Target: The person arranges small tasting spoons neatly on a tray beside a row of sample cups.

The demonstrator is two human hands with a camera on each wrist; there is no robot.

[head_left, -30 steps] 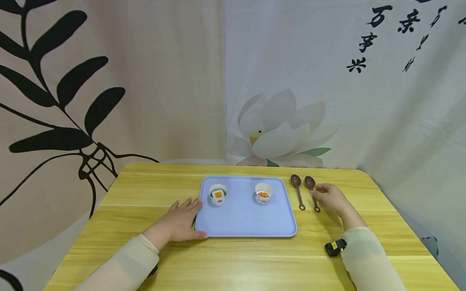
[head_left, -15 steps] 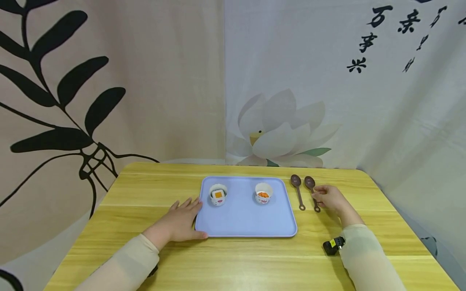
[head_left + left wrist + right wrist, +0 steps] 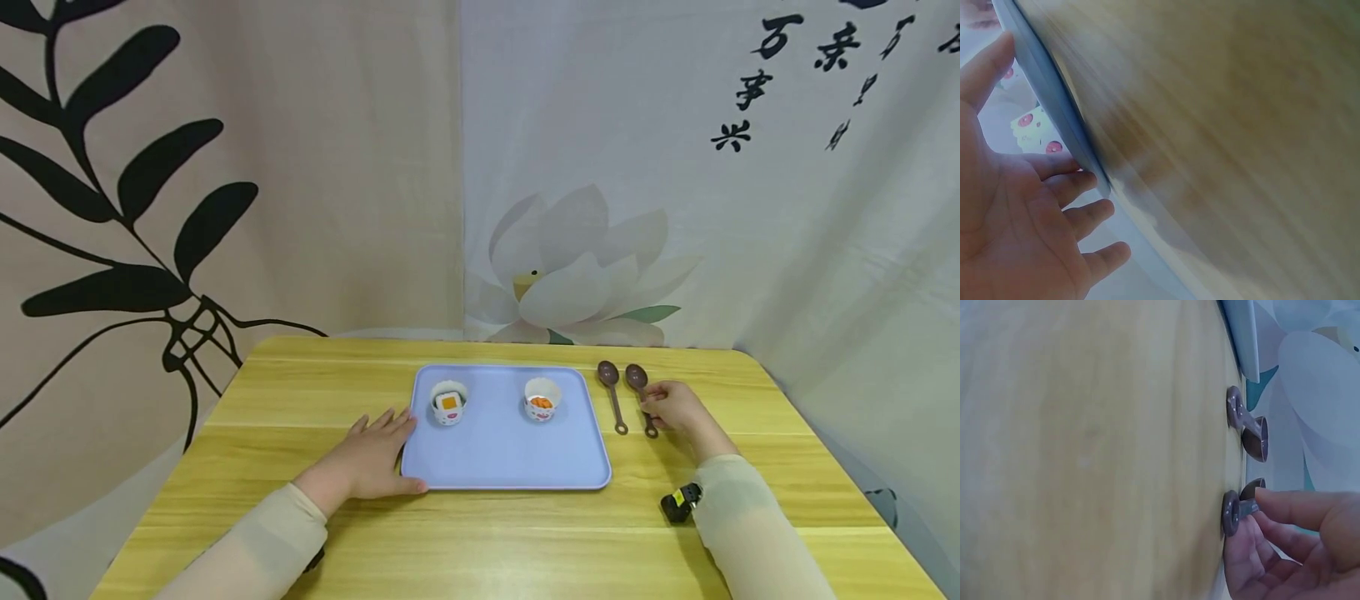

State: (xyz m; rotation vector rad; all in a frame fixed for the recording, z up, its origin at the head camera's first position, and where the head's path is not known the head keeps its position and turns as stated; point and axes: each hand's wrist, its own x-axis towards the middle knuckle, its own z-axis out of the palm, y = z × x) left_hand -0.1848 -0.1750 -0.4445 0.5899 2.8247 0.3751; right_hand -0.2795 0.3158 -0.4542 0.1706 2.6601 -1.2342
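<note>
1. Pinching the right spoon (image 3: 636, 377) by its handle, the right hand (image 3: 675, 408) has thumb and fingertips closed on it; the spoon lies on the table (image 3: 487, 542), right of the tray (image 3: 510, 467).
2. The left hand (image 3: 367, 458), well apart, touches the tray's near left corner, fingers straight and spread.
3. Change: the right forearm has swung slightly left; spoons and tray keep their places. The grip is apparently settling, with no lift evident.
4. The left spoon (image 3: 608, 373) lies untouched between tray and right spoon.
5. Far on the tray stand a left cup (image 3: 448, 419) and right cup (image 3: 538, 415), both filled.
</note>
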